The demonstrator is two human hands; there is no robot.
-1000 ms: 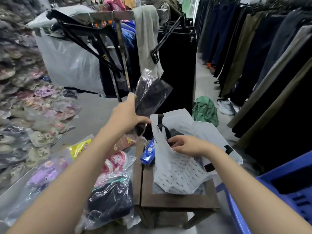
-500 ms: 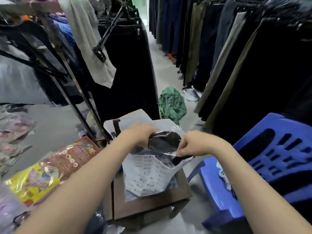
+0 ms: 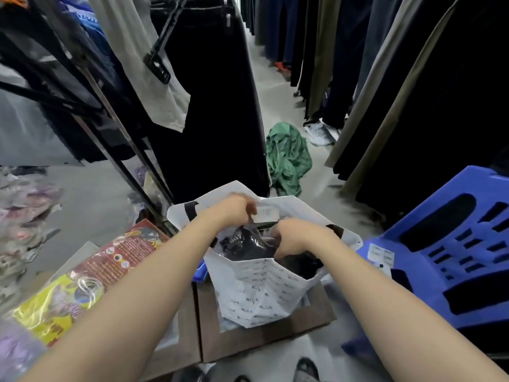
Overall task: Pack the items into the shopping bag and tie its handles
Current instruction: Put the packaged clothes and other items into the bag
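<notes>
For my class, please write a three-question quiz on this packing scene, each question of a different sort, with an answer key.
1. True or false: the white printed plastic shopping bag stands on the blue plastic chair.
2. Multiple choice: what are the left hand and right hand doing? A) tying the handles B) pushing a dark item wrapped in clear plastic into the bag's open mouth C) lifting the green crumpled cloth
3. Fill in: the bag rests on a brown ____ stool.

Key: 1 false; 2 B; 3 wooden.
</notes>
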